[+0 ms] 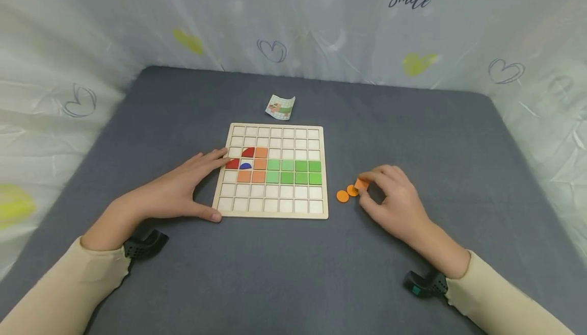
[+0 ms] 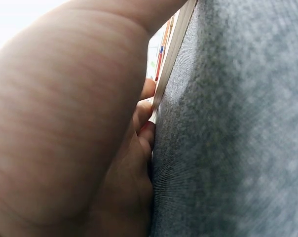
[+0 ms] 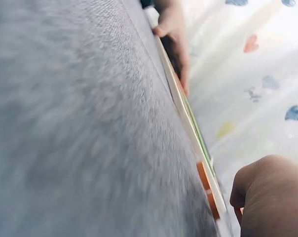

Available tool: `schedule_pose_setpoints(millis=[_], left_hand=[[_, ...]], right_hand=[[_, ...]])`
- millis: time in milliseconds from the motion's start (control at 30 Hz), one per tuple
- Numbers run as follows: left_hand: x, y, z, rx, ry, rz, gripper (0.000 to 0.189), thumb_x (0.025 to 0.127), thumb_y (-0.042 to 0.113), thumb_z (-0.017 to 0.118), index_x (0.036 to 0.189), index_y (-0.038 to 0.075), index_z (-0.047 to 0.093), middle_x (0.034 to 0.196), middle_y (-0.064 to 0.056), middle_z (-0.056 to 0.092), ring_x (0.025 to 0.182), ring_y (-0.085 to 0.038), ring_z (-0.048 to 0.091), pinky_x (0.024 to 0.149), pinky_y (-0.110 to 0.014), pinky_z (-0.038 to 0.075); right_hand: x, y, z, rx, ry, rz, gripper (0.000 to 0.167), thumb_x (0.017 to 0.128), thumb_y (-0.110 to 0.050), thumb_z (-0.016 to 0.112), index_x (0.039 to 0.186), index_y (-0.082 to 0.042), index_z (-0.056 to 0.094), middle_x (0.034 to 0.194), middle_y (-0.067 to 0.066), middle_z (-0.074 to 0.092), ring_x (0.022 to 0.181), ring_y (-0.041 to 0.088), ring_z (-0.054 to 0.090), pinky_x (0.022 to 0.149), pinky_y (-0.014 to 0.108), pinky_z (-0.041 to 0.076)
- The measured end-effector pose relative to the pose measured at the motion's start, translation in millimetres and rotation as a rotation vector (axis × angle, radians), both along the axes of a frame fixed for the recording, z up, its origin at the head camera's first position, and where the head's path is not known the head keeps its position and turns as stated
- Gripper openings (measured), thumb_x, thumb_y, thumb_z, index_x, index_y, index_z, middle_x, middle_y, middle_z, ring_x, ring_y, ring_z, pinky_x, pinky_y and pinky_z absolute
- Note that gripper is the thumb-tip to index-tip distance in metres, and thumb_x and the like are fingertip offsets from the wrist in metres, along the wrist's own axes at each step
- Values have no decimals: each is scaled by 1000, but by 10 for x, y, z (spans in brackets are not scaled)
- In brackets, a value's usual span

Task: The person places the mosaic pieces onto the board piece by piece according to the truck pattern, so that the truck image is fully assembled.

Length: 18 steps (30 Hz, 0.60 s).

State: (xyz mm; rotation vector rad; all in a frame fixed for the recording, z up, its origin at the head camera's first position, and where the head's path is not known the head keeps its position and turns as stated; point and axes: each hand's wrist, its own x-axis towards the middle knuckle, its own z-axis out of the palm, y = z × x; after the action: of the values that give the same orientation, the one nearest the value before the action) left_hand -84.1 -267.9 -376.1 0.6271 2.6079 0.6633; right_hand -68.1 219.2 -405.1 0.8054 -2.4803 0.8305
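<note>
A pale wooden grid board (image 1: 275, 216) lies on the table. My left hand (image 1: 181, 195) touches its left side, fingertips on the edge by the red tiles and thumb at the near left corner. The board's edge (image 2: 174, 59) also shows in the left wrist view. Set in the grid are red curved tiles (image 1: 248, 152), a blue half-round tile (image 1: 245, 166), orange squares (image 1: 260, 164) and several green squares (image 1: 301, 177). Right of the board, my right hand (image 1: 396, 202) pinches an orange square tile (image 1: 361, 184) between thumb and fingers. It partly covers an orange disc (image 1: 351, 190).
Another orange disc (image 1: 342, 196) lies flat between the board and the right hand. Behind the board is a small curled picture card (image 1: 280, 107). A grey cloth (image 1: 293, 274) covers the table, and a printed white curtain (image 1: 321, 19) hangs around its back and sides.
</note>
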Motion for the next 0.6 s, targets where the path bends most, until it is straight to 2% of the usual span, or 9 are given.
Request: schedule_pose_setpoints(millis=[267, 600], left_hand=[[10, -8, 8, -1, -7, 8, 132, 72, 85, 83, 176, 34, 20, 183, 4, 7, 166, -47, 3, 127, -75, 17], [5, -8, -4, 0, -10, 12, 134, 71, 85, 85, 177, 32, 20, 183, 3, 7, 166, -48, 3, 126, -77, 17]], right_hand=[[-110, -334, 17, 17, 14, 131, 20, 92, -7, 79, 112, -4, 81, 104, 3, 71, 86, 18, 57, 70, 33, 49], [-213, -787, 49, 37, 20, 261, 17, 93, -8, 75, 109, -5, 80, 102, 4, 69, 90, 22, 59, 82, 39, 51]])
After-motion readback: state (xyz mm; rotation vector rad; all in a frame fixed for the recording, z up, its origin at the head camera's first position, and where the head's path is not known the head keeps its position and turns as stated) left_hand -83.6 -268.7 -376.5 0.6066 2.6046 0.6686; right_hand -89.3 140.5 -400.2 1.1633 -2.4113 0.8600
